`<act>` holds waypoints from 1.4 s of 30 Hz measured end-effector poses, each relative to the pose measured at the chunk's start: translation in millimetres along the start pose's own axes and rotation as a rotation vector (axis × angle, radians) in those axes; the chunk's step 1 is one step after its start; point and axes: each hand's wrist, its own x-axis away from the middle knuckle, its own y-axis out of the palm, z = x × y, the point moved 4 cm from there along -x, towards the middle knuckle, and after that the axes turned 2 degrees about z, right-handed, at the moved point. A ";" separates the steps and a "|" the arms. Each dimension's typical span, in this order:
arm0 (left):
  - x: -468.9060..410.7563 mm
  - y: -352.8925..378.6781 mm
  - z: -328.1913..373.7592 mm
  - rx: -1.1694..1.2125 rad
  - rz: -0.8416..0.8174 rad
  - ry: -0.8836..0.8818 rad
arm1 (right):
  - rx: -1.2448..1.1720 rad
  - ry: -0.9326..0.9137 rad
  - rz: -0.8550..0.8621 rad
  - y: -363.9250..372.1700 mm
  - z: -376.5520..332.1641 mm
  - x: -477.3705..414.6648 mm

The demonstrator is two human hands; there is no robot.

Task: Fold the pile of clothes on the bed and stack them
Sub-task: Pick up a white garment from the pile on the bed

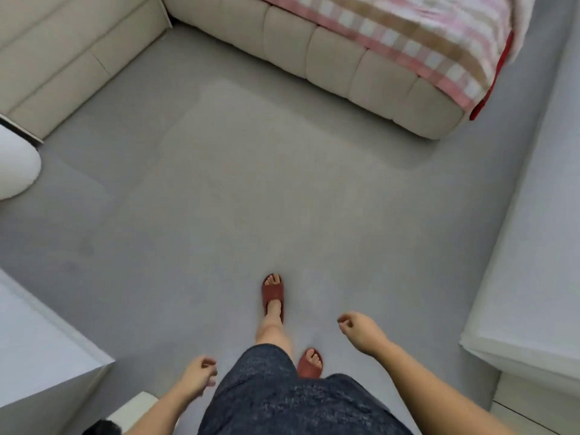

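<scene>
Left hand [199, 376] at 7 o'clock, just beside dark shorts [282, 400]: fingers [209, 363] loosely curled, holding nothing. Right hand [361, 332] at 5 o'clock: fingers [345, 320] loosely curled, holding nothing. Bed [361, 61] at 1 o'clock, well apart from both hands, across grey floor [251, 183]; pink-and-brown checked blanket [408, 36] on top. Red slippers [272, 291] on both feet, at 6 o'clock.

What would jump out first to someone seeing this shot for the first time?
The pink and brown checked blanket on the padded cream bed, top right. Then the red slippers, one ahead of the other on the grey floor, with the left hand and right hand loosely curled, holding nothing.
</scene>
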 end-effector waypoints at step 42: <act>-264.9 -160.0 633.2 -0.117 0.024 0.074 | 0.073 -0.012 -0.001 -524.7 -242.7 -418.6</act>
